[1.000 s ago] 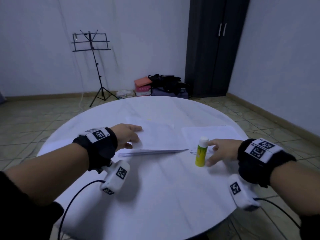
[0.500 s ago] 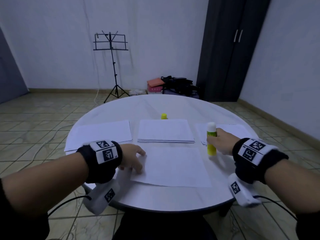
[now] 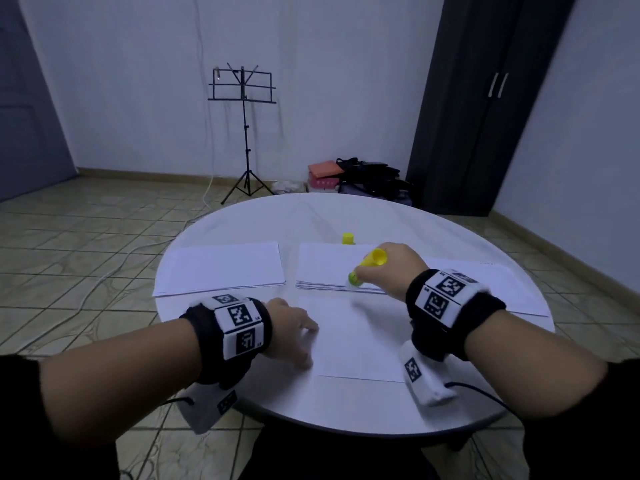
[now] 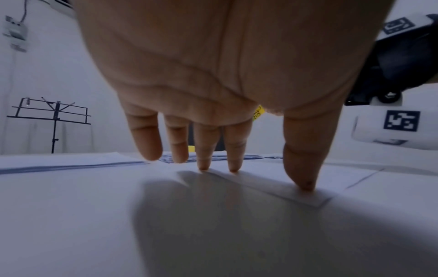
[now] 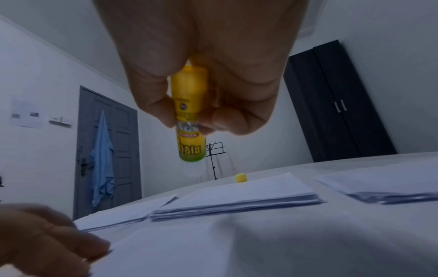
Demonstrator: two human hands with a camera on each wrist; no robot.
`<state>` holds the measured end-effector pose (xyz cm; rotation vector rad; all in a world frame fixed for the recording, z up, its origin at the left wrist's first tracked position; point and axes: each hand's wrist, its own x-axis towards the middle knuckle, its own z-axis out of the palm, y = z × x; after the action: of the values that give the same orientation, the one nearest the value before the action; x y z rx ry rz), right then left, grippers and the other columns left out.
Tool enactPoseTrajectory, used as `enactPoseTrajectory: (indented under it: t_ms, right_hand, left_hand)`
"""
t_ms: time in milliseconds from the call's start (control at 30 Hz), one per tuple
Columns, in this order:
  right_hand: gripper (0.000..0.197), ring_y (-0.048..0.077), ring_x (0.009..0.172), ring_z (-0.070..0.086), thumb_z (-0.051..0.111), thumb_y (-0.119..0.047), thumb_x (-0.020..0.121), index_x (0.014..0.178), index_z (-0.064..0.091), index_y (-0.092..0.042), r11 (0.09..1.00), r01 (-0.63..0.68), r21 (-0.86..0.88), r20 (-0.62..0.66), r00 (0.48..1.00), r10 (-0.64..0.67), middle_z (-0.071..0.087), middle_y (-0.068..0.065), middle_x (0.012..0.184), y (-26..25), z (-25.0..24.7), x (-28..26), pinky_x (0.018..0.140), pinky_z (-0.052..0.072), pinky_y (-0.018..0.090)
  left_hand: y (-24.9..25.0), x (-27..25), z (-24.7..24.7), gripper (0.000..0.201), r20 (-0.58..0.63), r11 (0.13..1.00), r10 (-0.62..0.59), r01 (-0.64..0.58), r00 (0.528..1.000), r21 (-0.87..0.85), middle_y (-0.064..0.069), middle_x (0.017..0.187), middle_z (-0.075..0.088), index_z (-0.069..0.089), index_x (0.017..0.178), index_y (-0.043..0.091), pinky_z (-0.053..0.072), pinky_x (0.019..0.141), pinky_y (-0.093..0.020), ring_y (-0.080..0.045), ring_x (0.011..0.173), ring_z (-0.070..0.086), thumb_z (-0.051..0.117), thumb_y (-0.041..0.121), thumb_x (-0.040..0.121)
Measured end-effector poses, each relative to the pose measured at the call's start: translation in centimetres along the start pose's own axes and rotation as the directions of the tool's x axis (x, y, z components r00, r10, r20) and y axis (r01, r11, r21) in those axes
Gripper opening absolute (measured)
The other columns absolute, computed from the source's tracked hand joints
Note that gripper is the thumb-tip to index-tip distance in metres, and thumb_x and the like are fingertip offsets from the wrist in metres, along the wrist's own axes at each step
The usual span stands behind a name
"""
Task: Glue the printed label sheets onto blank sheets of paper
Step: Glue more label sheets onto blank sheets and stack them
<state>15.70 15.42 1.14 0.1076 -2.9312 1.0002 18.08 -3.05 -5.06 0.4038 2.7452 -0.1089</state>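
Note:
A single white sheet (image 3: 356,337) lies on the round white table (image 3: 346,414) in front of me. My left hand (image 3: 294,336) presses the sheet's left edge with straight fingertips (image 4: 233,167), thumb down near its corner. My right hand (image 3: 388,271) grips a yellow glue stick (image 3: 369,266), tilted, its white tip pointing down-left above the sheet's far edge. In the right wrist view the fingers curl round the glue stick (image 5: 189,120). The yellow cap (image 3: 347,238) stands behind the middle stack.
Three paper stacks lie across the table: left stack (image 3: 221,268), middle stack (image 3: 325,268), right stack (image 3: 502,282). A music stand (image 3: 244,133) and a dark wardrobe (image 3: 485,105) are beyond. Bags (image 3: 363,178) sit on the floor.
One sheet came off the middle stack and now lies in front of me under my left hand. My right hand picked up the glue stick, lifted it and tilted it tip-down over the sheet.

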Motion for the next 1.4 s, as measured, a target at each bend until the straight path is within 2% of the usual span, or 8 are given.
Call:
enactPoseTrajectory:
  t_ms: [67, 233, 400, 533, 700, 833, 1033, 1400]
  right_hand:
    - [0.029, 0.019, 0.065, 0.049, 0.066, -0.029, 0.082, 0.064, 0.052, -0.012, 1.0, 0.006, -0.003, 0.016, 1.0, -0.006, 0.049, 0.002, 0.065, -1.1, 1.2, 0.4, 0.053, 0.035, 0.027]
    - [0.041, 0.019, 0.065, 0.048, 0.061, -0.046, 0.085, 0.07, 0.047, -0.01, 0.999, -0.005, -0.037, 0.071, 0.997, 0.008, 0.048, 0.003, 0.067, -3.1, 4.5, 2.6, 0.051, 0.033, 0.027]
    - [0.042, 0.02, 0.07, 0.049, 0.062, -0.047, 0.085, 0.069, 0.047, -0.011, 0.992, -0.031, -0.125, 0.137, 0.989, 0.049, 0.046, 0.001, 0.067, -3.6, 6.0, 3.8, 0.05, 0.032, 0.025]
    - [0.039, 0.022, 0.079, 0.053, 0.063, -0.046, 0.084, 0.087, 0.056, -0.008, 0.982, -0.067, -0.177, 0.117, 0.989, 0.089, 0.055, 0.005, 0.082, -1.8, 4.3, 3.9, 0.058, 0.037, 0.027]
    - [0.038, 0.02, 0.07, 0.049, 0.063, -0.044, 0.084, 0.072, 0.051, -0.01, 0.948, -0.206, -0.241, 0.024, 0.976, 0.218, 0.049, 0.002, 0.07, 2.7, 0.2, 3.1, 0.05, 0.031, 0.026]
    - [0.039, 0.02, 0.062, 0.047, 0.065, -0.04, 0.084, 0.068, 0.045, -0.01, 0.929, -0.302, -0.212, -0.02, 0.952, 0.305, 0.048, 0.005, 0.068, 4.6, -2.0, 2.3, 0.05, 0.032, 0.028]
    - [0.031, 0.016, 0.068, 0.05, 0.063, -0.037, 0.086, 0.07, 0.059, -0.012, 0.995, -0.009, -0.095, 0.137, 0.99, 0.021, 0.052, 0.001, 0.07, -0.4, 0.0, 0.1, 0.056, 0.037, 0.025]
    - [0.033, 0.019, 0.079, 0.051, 0.062, -0.043, 0.086, 0.076, 0.055, -0.012, 0.918, 0.333, -0.216, 0.385, 0.893, -0.234, 0.053, 0.002, 0.078, -3.8, 4.2, -3.7, 0.057, 0.034, 0.025]
  left_hand:
    - [0.4, -0.2, -0.3, 0.064, -0.015, 1.0, 0.014, -0.014, 1.0, 0.018, 0.012, 0.142, 0.041, 0.039, 0.138, 0.04, 0.034, 0.106, -0.043, -0.021, 0.135, 0.028, 0.057, 0.061, 0.08]
    - [0.6, -0.5, -0.5, 0.057, -0.022, 0.997, 0.026, -0.024, 0.999, 0.076, 0.008, 0.14, 0.044, 0.049, 0.129, 0.037, 0.035, 0.102, -0.046, -0.025, 0.129, 0.034, 0.055, 0.063, 0.078]
    - [0.2, -0.6, -0.6, 0.065, -0.013, 0.993, 0.044, -0.042, 0.999, 0.106, 0.005, 0.15, 0.033, 0.037, 0.14, 0.04, 0.029, 0.107, -0.047, -0.027, 0.135, 0.029, 0.051, 0.065, 0.081]
    - [-0.2, -0.6, -0.7, 0.071, 0.008, 0.994, 0.061, -0.062, 0.998, 0.085, 0.007, 0.154, 0.024, 0.029, 0.145, 0.042, 0.022, 0.111, -0.044, -0.025, 0.14, 0.022, 0.055, 0.062, 0.082]
    - [-0.4, -0.2, -0.7, 0.074, -0.016, 0.998, 0.061, -0.06, 0.998, 0.034, 0.007, 0.148, 0.032, 0.034, 0.141, 0.04, 0.027, 0.109, -0.041, -0.022, 0.136, 0.027, 0.065, 0.058, 0.076]
    - [-0.6, 0.2, -1.1, 0.088, -0.051, 0.999, 0.046, -0.047, 0.998, -0.012, 0.001, 0.142, 0.04, 0.036, 0.14, 0.021, 0.033, 0.107, -0.039, -0.024, 0.131, 0.035, 0.073, 0.057, 0.069]
    - [-1.2, 0.3, -1.5, 0.093, 0.011, 0.999, 0.052, -0.052, 0.999, -0.015, 0.006, 0.152, 0.026, 0.035, 0.144, 0.02, 0.024, 0.112, -0.038, -0.023, 0.139, 0.023, 0.072, 0.062, 0.069]
    - [-0.8, -0.1, -1.9, 0.076, 0.064, 0.997, 0.073, -0.072, 0.995, -0.018, 0.003, 0.133, 0.048, 0.047, 0.131, 0.029, 0.031, 0.099, -0.03, -0.025, 0.128, 0.038, 0.078, 0.055, 0.066]
